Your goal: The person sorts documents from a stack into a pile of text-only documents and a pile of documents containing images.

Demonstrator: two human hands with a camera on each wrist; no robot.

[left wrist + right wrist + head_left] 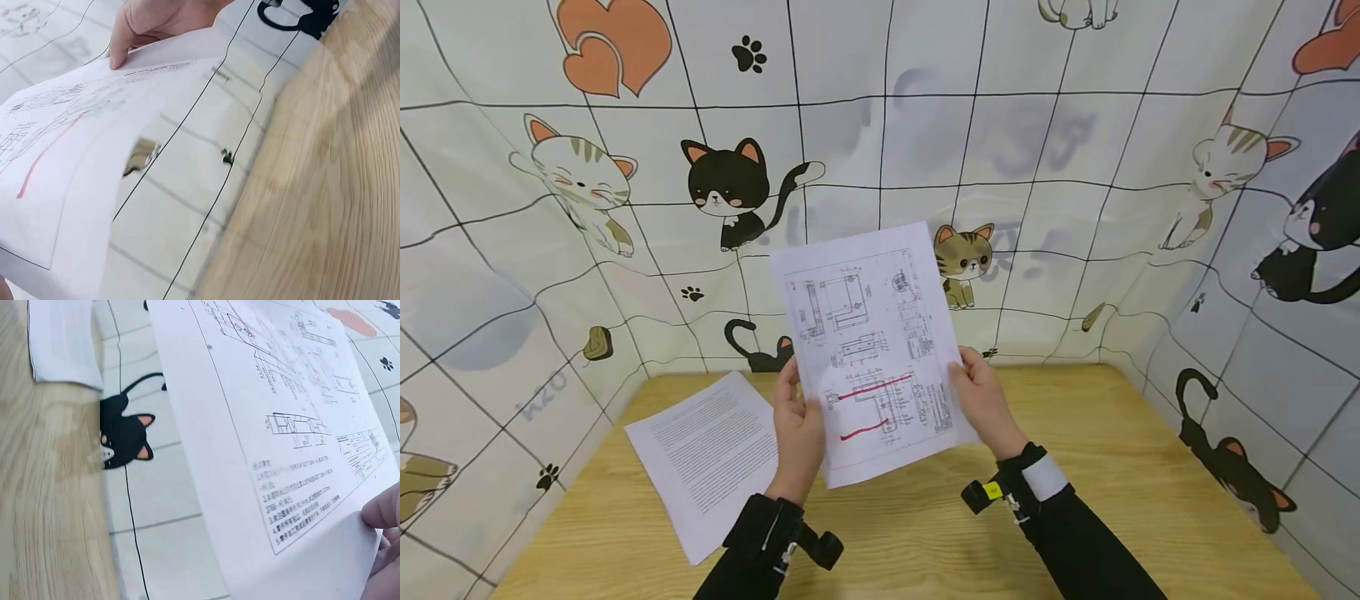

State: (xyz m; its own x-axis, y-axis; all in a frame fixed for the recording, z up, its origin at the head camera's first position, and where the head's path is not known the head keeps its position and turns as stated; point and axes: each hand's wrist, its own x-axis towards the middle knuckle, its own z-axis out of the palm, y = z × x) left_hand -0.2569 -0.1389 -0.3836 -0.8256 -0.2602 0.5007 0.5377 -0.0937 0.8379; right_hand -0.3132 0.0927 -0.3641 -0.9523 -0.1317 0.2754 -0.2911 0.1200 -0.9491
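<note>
A person holds up a sheet of paper [861,354] printed with technical drawings, raised above the middle of a pale wooden table [910,542] and tilted a little. The left hand [797,437] grips its left edge; the right hand [988,406] pinches its right edge, thumb on the printed face and fingers behind. Two red lines [865,430] run across the nearer part of the drawing. On the left side of the table lies a page of dense text [711,458], apart from the raised sheet. Behind hangs a white cloth [842,133] with cartoon cats.

To hold the sheet well, a light pinch in the blank margins should do, so that no thumb covers print. Bringing both hands to one height would probably level it; gentle, even outward tension should keep it flat, whereas squeezing could crease it.
</note>
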